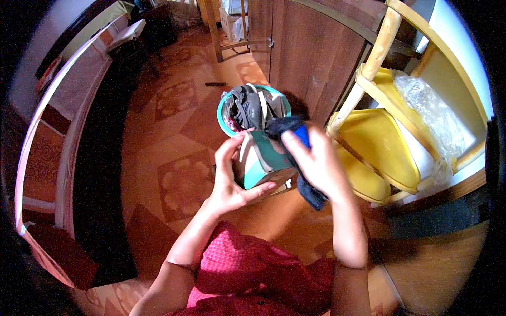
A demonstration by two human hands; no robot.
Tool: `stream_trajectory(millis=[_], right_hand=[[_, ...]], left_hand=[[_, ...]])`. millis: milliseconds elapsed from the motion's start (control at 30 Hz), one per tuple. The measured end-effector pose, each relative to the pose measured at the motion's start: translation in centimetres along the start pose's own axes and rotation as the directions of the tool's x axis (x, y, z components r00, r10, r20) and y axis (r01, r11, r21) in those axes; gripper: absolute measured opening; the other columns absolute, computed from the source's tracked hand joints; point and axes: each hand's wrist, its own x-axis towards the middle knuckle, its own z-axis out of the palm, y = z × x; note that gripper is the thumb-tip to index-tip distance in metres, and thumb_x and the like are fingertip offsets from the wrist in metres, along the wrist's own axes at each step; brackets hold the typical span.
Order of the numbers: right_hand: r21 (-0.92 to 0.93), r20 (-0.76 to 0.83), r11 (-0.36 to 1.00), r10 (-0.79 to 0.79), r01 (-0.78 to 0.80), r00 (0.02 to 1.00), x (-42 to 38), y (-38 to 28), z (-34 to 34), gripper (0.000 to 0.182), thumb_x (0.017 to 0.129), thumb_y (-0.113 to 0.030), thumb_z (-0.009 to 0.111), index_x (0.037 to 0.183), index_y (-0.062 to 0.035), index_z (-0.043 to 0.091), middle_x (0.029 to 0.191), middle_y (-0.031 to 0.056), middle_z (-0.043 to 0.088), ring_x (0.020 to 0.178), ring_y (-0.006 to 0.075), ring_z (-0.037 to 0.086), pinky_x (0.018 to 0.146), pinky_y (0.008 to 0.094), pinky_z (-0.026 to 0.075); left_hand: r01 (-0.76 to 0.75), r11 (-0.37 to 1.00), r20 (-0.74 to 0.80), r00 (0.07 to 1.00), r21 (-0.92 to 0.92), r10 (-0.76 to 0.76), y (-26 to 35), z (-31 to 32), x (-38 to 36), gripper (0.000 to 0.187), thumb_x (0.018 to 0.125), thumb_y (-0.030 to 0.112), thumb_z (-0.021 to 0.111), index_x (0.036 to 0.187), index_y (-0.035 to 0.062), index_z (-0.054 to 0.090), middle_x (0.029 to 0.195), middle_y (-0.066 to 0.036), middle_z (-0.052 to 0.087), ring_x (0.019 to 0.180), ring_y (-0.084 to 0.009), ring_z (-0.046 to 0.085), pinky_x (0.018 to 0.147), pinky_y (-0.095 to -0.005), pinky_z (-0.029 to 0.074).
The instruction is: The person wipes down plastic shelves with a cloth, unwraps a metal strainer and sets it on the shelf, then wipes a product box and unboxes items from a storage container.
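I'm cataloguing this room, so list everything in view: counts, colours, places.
Box: one, green and white, left hand
Cloth: one, dark blue, right hand
Bucket: one, teal-rimmed, floor
Bucket contents: several, mostly grey, inside
Stick: one, dark, floor
Pads: at least two, yellow, right
Wooden frame: one, pale, around pads
Plastic: one, clear, right
Cabinet: one, brown, top centre
Panel: one, reddish, far left, unclear
Floor: one, red-brown, patterned
Far background: too dim to itemise
Garment: one, red, worn
Hands: two, bare, left and right, centre
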Motion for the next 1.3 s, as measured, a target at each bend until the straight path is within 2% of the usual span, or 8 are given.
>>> stream_trajectory(millis=[167,267,433,567,767,867,1100,1300], right_hand=[[-0.035,0.131,0.858,-0.505,0.513,0.853,0.1,-1.3,0.7,0.029,0.083,-0.024,0.061,0.101,-0.0004,0.06,0.106,0.0158,0.059,0.104,0.029,0.053,0.093,0.0376,0.039],[0.522,0.221,0.853,-0.112,-0.021,0.969,-0.1,-0.1,-1.1,0.029,0.085,-0.03,0.063,0.097,-0.0035,0.062,0.092,0.0062,0.063,0.077,0.0142,0.06,0.071,0.0271,0.047],[0.75,-0.082,0.65,0.275,-0.122,0.958,1.1,1.8,0.8,0.047,0.089,-0.05,0.047,0.099,-0.0063,0.061,0.081,0.0026,0.063,0.066,0.0102,0.06,0.061,0.0223,0.05],[0.294,-0.119,0.901,-0.296,0.318,0.948,0.3,0.4,5.3,0.05,0.088,-0.032,0.053,0.126,-0.0014,0.045,0.139,0.0232,0.029,0.127,0.0379,0.032,0.105,0.0404,0.025],[0.159,0.152,0.863,-0.502,0.48,0.851,-3.1,0.4,7.3,0.039,0.085,-0.03,0.058,0.119,-0.0107,0.055,0.142,0.0162,0.029,0.129,0.0411,0.026,0.106,0.0469,0.024],[0.151,0.123,0.835,-0.547,0.53,0.828,-3.0,0.2,7.1,0.04,0.083,-0.027,0.06,0.12,-0.0121,0.055,0.142,0.0139,0.029,0.129,0.0432,0.025,0.107,0.0481,0.023],[0.02,-0.164,0.914,-0.396,0.405,0.903,1.0,0.4,6.9,0.041,0.089,-0.03,0.052,0.12,-0.0035,0.052,0.139,0.0156,0.033,0.128,0.0415,0.028,0.106,0.043,0.024],[0.222,0.143,0.82,-0.562,0.527,0.814,-0.9,1.0,7.7,0.039,0.085,-0.028,0.058,0.115,-0.0037,0.054,0.129,0.0088,0.047,0.125,0.0338,0.035,0.104,0.0422,0.028]], left_hand=[[0.17,0.98,0.001,0.985,-0.106,-0.171,-0.6,-0.8,-0.2,0.109,0.056,0.021,0.086,0.137,0.0114,0.014,0.131,-0.019,0.037,0.122,-0.0318,0.039,0.103,-0.0434,0.03],[0.364,0.841,0.027,0.922,-0.4,-0.387,0.9,-0.9,0.6,0.105,0.063,0.019,0.081,0.142,0.0114,0.011,0.133,-0.017,0.037,0.124,-0.0279,0.038,0.103,-0.0397,0.031],[0.384,0.352,0.108,0.792,-0.854,-0.601,1.1,-0.2,1.5,0.086,0.072,0.036,0.064,0.143,0.015,0.019,0.137,-0.012,0.035,0.124,-0.0268,0.038,0.105,-0.0377,0.028],[0.352,0.356,0.079,0.798,-0.866,-0.597,-0.3,-0.1,0.8,0.074,0.08,0.035,0.055,0.142,0.0149,0.021,0.141,-0.009,0.032,0.126,-0.0252,0.036,0.106,-0.0373,0.027],[0.409,-0.005,0.274,0.603,-0.912,-0.749,-1.3,-2.9,-0.2,0.07,0.082,0.056,0.043,0.128,0.0037,0.043,0.119,-0.017,0.054,0.102,-0.0302,0.056,0.09,-0.0432,0.046],[0.503,0.12,0.214,0.556,-0.856,-0.803,-1.0,-3.2,0.4,0.07,0.082,0.056,0.043,0.128,0.0028,0.043,0.12,-0.018,0.053,0.103,-0.0299,0.056,0.091,-0.0427,0.045],[0.485,0.026,0.287,0.56,-0.874,-0.777,-1.3,-1.3,0.4,0.056,0.085,0.044,0.05,0.124,0.0042,0.048,0.117,-0.014,0.057,0.102,-0.0257,0.057,0.092,-0.0384,0.043],[0.405,-0.096,0.357,0.64,-0.909,-0.681,-3.4,-2.5,-0.4,0.06,0.086,0.05,0.043,0.123,0.0041,0.048,0.116,-0.016,0.056,0.103,-0.0285,0.056,0.094,-0.0435,0.043]])
